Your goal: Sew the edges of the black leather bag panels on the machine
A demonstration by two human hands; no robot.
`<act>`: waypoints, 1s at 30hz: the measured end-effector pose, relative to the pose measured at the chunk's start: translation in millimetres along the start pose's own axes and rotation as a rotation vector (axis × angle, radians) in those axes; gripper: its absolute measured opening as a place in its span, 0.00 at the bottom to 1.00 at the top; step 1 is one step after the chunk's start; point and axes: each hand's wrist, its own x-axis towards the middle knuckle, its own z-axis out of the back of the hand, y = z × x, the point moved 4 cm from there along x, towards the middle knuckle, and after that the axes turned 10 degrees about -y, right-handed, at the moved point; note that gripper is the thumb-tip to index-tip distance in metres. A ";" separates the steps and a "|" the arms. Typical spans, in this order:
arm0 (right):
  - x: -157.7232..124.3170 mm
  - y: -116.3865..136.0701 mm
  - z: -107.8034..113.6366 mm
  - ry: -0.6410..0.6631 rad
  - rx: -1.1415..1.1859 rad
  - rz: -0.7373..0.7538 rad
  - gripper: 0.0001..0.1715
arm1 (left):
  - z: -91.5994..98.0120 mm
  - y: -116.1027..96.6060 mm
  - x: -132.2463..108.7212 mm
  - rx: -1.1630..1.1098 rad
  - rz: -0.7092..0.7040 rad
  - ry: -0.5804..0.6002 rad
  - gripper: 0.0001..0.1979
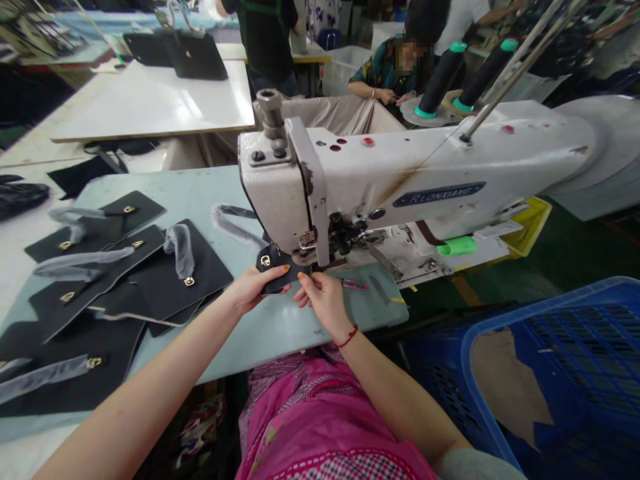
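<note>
A black bag panel (274, 283) with a gold metal fitting and a plastic-wrapped handle (235, 230) lies under the head of a white sewing machine (360, 167). My left hand (256, 288) grips the panel's near left edge, thumb on top and fingers beneath. At its right edge, by the needle area, my right hand (320, 297) pinches the panel between thumb and fingers. The needle itself is hidden behind the machine head. Pink-handled thread snips (355, 285) lie just right of my right hand, beside a flat metal blade-like piece (380, 291).
Several black panels with wrapped handles (177, 280) overlap on the table's left side. A blue plastic basket (467, 353) with a beige scrap (510, 383) stands at right. Two thread cones (441, 80) rise behind the machine. A co-worker (387, 83) sits beyond; another person stands further left.
</note>
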 end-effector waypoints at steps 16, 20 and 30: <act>3.3 -12.0 -15.4 -0.063 0.050 -0.121 0.28 | 0.9 -4.4 11.4 -0.035 -0.032 0.010 0.11; 3.0 -11.8 -21.3 -0.093 0.093 -0.132 0.27 | 2.0 -6.5 16.0 -0.015 -0.053 0.028 0.11; 5.5 -15.7 -29.5 -0.109 0.114 -0.153 0.26 | 1.6 -7.1 12.7 -0.052 -0.063 0.006 0.15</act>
